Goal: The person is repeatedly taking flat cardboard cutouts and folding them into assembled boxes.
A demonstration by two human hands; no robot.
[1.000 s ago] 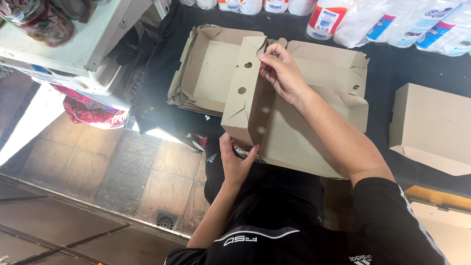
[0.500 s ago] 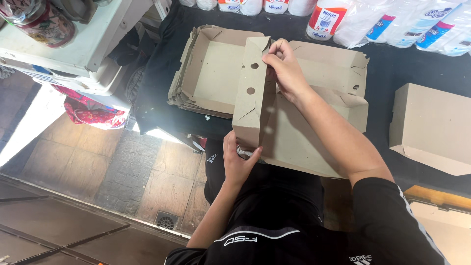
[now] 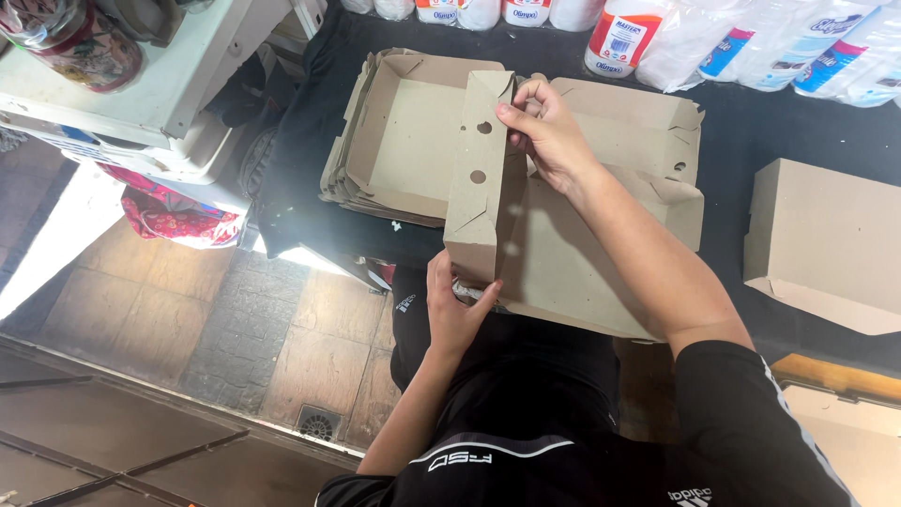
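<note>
Black table (image 3: 751,122), seemingly cardboard-strewn (image 3: 404,131)

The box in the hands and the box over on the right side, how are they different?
The half-folded box is open, one wall with round holes raised; the closed box is shut flat. The left hand and right hand hold the first; nobody touches the second. Both are plain brown cardboard on the dark table.

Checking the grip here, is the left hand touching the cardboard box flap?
Touching: the head view shows the left hand pinching the near end of the upright cardboard flap.
</note>
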